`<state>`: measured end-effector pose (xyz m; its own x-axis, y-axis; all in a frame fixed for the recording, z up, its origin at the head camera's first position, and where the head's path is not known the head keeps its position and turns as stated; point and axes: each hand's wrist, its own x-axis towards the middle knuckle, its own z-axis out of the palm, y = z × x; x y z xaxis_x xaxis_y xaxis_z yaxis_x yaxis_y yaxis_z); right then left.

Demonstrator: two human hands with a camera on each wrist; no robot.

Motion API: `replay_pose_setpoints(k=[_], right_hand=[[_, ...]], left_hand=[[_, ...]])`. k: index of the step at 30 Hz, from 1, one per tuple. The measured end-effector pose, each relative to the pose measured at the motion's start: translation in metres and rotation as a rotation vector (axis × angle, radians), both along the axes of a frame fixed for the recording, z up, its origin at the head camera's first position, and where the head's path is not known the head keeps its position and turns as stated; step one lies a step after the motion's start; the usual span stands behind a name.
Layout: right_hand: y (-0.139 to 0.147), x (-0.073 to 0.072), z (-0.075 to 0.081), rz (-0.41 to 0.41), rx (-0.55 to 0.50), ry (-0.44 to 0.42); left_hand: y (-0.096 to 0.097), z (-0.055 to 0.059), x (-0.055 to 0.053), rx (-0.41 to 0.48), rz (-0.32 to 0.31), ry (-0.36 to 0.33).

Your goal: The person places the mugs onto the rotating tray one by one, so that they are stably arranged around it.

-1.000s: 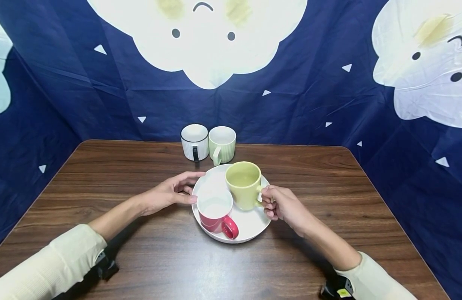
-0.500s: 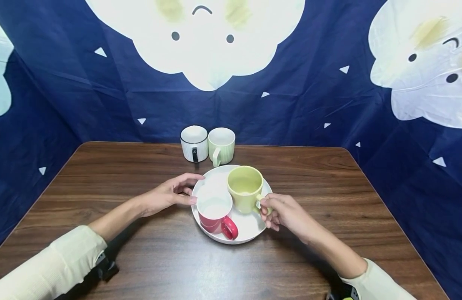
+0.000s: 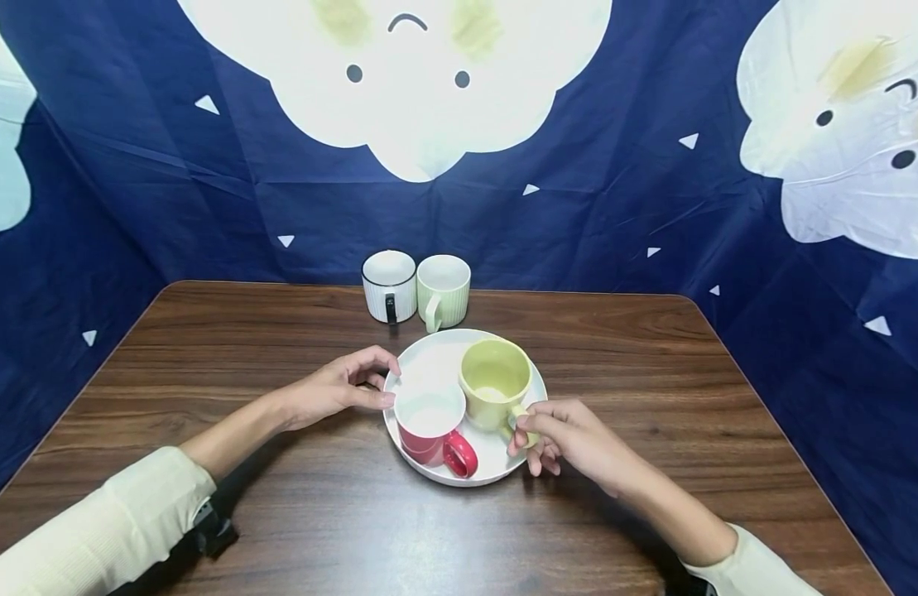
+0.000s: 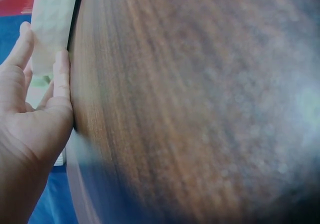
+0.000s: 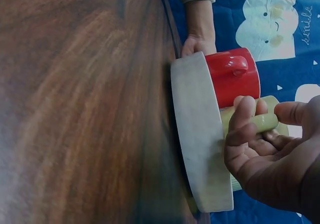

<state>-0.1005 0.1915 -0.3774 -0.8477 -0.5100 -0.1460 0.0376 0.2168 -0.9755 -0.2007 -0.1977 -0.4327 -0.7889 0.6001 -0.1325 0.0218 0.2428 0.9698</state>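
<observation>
A white round plate or shallow tray [image 3: 436, 354] sits mid-table, its side wall [image 5: 197, 124] visible in the right wrist view. On it stand a red mug [image 3: 417, 444] with a white inside and a yellow-green mug [image 3: 483, 407]. My right hand [image 3: 581, 439] pinches the yellow-green mug's handle [image 5: 266, 122]; that mug stands upright at the plate's right side. My left hand [image 3: 332, 391] touches the plate's left rim with thumb and fingertips spread, fingers fairly straight [image 4: 62, 74].
Behind the plate stand two ribbed mugs, a white one [image 3: 377, 300] with a black rim and handle, and a pale green one [image 3: 451, 306]. The brown wooden table [image 3: 295, 497] ends at a blue curtain [image 3: 593, 215] with cloud faces.
My right hand has moved the yellow-green mug slightly toward me and to the right, and its handle has turned toward me. My left hand stays at the plate's rim.
</observation>
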Motion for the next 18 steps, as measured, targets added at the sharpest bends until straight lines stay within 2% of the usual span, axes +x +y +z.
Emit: replay_pose_setpoints(k=[18], right_hand=[[-0.0055,0.0095,-0.0054,0.077,-0.079,-0.069]], left_hand=[[0.0009,0.001,0.0003,-0.017,0.009,0.007]])
